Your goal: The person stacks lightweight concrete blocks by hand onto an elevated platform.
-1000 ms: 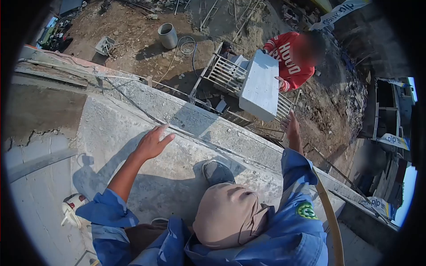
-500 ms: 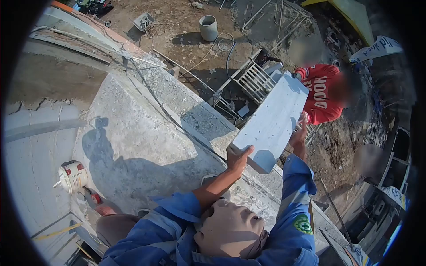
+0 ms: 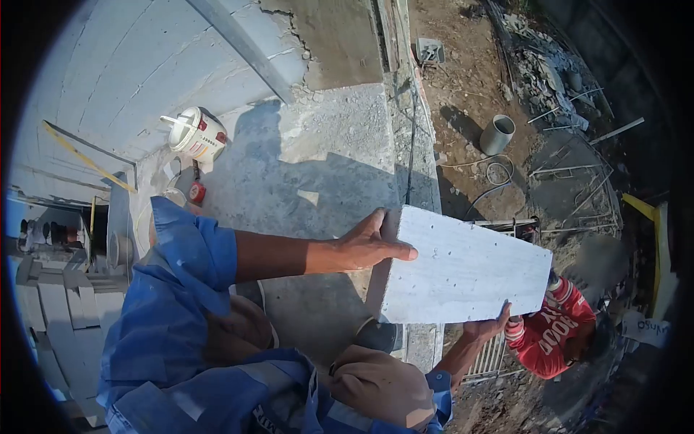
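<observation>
Pointing its long axis toward the red-clad person (image 3: 553, 334): a white block (image 3: 466, 269).

I wear a blue shirt (image 3: 163, 333) with a loose cuff (image 3: 195, 242), a greyish band (image 3: 271, 374) and white lettering (image 3: 267, 419), plus wrinkled beige trousers (image 3: 383, 383).

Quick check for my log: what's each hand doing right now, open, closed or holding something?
Left hand: closed on the near end of the white block.
Right hand: holding the same block by its long edge.
</observation>
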A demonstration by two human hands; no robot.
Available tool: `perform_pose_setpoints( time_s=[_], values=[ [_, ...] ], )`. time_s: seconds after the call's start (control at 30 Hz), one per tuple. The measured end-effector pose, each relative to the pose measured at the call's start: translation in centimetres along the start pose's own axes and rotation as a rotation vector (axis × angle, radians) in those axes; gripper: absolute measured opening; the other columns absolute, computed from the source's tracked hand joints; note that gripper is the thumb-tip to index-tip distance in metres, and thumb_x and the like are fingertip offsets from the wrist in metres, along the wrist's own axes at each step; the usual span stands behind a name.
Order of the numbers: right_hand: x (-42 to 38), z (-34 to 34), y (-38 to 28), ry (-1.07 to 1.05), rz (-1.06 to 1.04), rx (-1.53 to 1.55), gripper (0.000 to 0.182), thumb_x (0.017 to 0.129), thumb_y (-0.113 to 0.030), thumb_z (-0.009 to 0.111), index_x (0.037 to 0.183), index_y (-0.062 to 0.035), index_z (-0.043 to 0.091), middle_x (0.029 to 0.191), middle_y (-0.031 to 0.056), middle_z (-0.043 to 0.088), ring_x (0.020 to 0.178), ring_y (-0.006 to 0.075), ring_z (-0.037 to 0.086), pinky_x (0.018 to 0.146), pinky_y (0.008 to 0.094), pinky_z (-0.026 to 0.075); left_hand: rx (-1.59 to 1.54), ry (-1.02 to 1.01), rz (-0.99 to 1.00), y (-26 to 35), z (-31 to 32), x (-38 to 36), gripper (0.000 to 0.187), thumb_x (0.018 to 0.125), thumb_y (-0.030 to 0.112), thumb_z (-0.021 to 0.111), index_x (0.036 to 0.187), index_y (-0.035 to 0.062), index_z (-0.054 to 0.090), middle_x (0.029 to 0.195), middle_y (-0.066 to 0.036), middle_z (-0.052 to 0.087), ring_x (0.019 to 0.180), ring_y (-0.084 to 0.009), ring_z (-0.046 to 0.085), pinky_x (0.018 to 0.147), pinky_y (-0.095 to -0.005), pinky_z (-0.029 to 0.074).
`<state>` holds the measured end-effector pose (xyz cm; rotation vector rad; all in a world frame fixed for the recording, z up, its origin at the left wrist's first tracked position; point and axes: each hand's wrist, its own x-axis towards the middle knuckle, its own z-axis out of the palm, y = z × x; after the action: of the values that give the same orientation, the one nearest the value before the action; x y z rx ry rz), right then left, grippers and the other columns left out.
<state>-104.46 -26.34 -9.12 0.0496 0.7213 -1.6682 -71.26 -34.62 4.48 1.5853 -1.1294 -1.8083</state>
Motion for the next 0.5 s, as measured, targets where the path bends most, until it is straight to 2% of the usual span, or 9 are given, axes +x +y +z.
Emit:
perform_pose_setpoints(
  time_s=[0.03,0.07,0.1,0.13,0.2,0.27,0.33,0.4,0.5],
  values=[
    [-0.2,1.5,1.7,-0.025,0.012,-0.009,0.068,0.09,-0.045,0.058,0.142,-0.0061,0.039,0.14,0.014,0.047,0.124,0.0349,0.048,0.102,0.0534,0.039,-0.031,-0.012,0.02,0.0,-3.1,-0.7,0.111,0.069,0.041,0.086,0.141,-0.0126,0.02,0.123,-0.023,0.053,0.113,-0.023,0.053,0.096,-0.033,0.042],
    [-0.3,2.6,3.3,-0.043,0.034,0.005,0.065,0.088,-0.041,0.06,0.14,-0.0059,0.042,0.136,0.0129,0.051,0.122,0.0331,0.05,0.101,0.0516,0.041,-0.15,-0.076,0.039,1.7,-5.7,-2.6,0.104,0.072,0.038,0.085,0.139,-0.0121,0.024,0.125,-0.021,0.053,0.115,-0.0218,0.053,0.095,-0.0321,0.044],
    [-0.5,3.7,4.8,-0.059,0.058,0.015,0.062,0.087,-0.037,0.062,0.138,-0.0058,0.045,0.132,0.0118,0.055,0.12,0.0313,0.053,0.1,0.0497,0.043,-0.088,0.017,-0.035,0.8,-9.0,-3.4,0.093,0.074,0.032,0.085,0.136,-0.0099,0.03,0.125,-0.019,0.054,0.116,-0.0217,0.054,0.094,-0.032,0.046],
    [-0.6,5.2,6.2,-0.029,0.128,0.034,0.054,0.085,-0.034,0.065,0.129,-0.0053,0.053,0.124,0.0103,0.06,0.115,0.0279,0.057,0.097,0.0454,0.047,-0.189,-0.003,-0.027,0.2,-12.0,-4.4,0.085,0.075,0.03,0.084,0.133,-0.007,0.035,0.122,-0.017,0.055,0.114,-0.0212,0.055,0.091,-0.0324,0.047],
    [-0.8,9.0,9.6,-0.04,0.16,-0.063,0.051,0.085,-0.033,0.065,0.125,-0.005,0.054,0.122,0.0104,0.061,0.113,0.0271,0.058,0.094,0.0441,0.048,-0.225,0.06,-0.014,-0.5,-16.9,-6.9,0.08,0.078,0.033,0.079,0.136,-0.0032,0.037,0.121,-0.013,0.055,0.112,-0.0213,0.056,0.092,-0.035,0.048],
    [-0.5,13.3,13.1,-0.021,0.198,-0.237,0.045,0.084,-0.033,0.066,0.117,-0.0044,0.058,0.116,0.0106,0.063,0.109,0.0255,0.06,0.089,0.0414,0.052,-0.321,0.084,0.078,-1.8,-21.3,-9.2,0.072,0.083,0.029,0.072,0.138,-0.0011,0.037,0.129,-0.012,0.052,0.121,-0.0223,0.052,0.1,-0.036,0.042],
    [0.2,17.5,16.2,-0.131,0.292,-0.371,0.049,0.082,-0.033,0.067,0.119,-0.0024,0.056,0.119,0.0109,0.06,0.11,0.0266,0.059,0.09,0.0414,0.052,-0.372,0.176,0.097,-3.5,-24.5,-10.6,0.07,0.085,0.032,0.07,0.138,-0.0009,0.039,0.129,-0.012,0.051,0.121,-0.022,0.051,0.101,-0.0365,0.042],
    [1.4,21.3,20.2,-0.155,0.301,-0.446,0.051,0.082,-0.033,0.067,0.121,-0.0031,0.055,0.12,0.0131,0.06,0.105,0.028,0.063,0.087,0.0418,0.056,-0.537,0.288,0.257,-4.9,-27.3,-11.0,0.066,0.084,0.04,0.069,0.133,0.001,0.046,0.121,-0.012,0.057,0.112,-0.0217,0.056,0.097,-0.0364,0.044],
    [3.7,26.7,26.1,-0.245,0.284,-0.533,0.054,0.082,-0.033,0.067,0.125,-0.0045,0.053,0.124,0.0118,0.058,0.11,0.0277,0.06,0.089,0.0424,0.054,-0.731,0.377,0.172,-10.2,-33.9,-8.0,0.056,0.085,0.033,0.066,0.127,-0.0001,0.051,0.115,-0.013,0.062,0.105,-0.0239,0.061,0.092,-0.0374,0.048]
  ],
)
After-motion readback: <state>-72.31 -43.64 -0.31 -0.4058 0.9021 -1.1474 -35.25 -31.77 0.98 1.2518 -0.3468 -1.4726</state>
